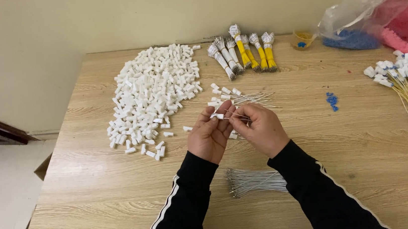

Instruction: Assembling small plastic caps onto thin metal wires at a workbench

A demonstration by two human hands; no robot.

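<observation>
Over the middle of the desk (97,201), the left hand (210,138) pinches a small white cap (219,116) while the right hand (262,128) grips a thin wire (239,119) beside it; a slight misalignment could bend the wire or drop the cap among the loose pile of caps (153,92).

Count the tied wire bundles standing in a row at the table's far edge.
6, side by side: three white bundles on the left, three yellow bundles on the right, beside the pile of white caps. None looks hidden.
</observation>
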